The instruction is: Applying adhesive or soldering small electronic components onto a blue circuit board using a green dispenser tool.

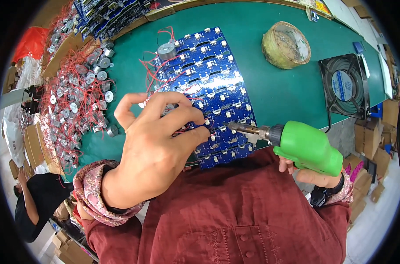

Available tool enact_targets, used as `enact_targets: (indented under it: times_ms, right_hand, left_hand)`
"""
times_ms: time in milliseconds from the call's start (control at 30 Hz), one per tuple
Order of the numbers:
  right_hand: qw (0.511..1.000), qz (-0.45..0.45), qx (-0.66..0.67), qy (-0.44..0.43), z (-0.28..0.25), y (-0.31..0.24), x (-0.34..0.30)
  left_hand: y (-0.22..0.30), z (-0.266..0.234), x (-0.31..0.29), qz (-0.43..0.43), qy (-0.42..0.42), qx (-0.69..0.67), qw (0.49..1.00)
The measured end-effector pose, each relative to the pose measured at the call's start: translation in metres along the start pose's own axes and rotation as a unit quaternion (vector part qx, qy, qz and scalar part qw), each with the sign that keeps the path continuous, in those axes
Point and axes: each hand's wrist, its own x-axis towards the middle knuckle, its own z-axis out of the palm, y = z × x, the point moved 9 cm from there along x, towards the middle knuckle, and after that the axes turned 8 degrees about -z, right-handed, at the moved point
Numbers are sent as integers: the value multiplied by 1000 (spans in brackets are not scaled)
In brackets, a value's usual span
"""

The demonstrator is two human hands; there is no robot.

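Has blue circuit-board panel (213, 64) flat at upper centre on the worktop (274, 97), seemingly for access from either side. Grips green soldering gun (307, 147) in right hand (316, 178), levelled leftward, likely for reach. Arches left hand (158, 136) over panel with fingers drawn narrow; cannot tell whether closed on anything.

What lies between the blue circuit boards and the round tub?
Only bare green tabletop lies between the blue circuit boards and the round tub; the head view shows it.
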Motion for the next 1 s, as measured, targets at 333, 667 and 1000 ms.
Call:
enact_targets:
  times_ms: [333, 667, 1000]
  right_hand:
    - [970, -181, -154, -57, 13, -4, 3]
    - [947, -234, -200, -88, 20, -12, 6]
    - [946, -229, -213, -87, 21, -14, 7]
  left_hand:
    - [-1, 1, 5, 19, -40, -4, 999]
    - [-1, 2, 4, 28, -44, -10, 999]
    - [1, 2, 4, 33, -30, 1, 999]
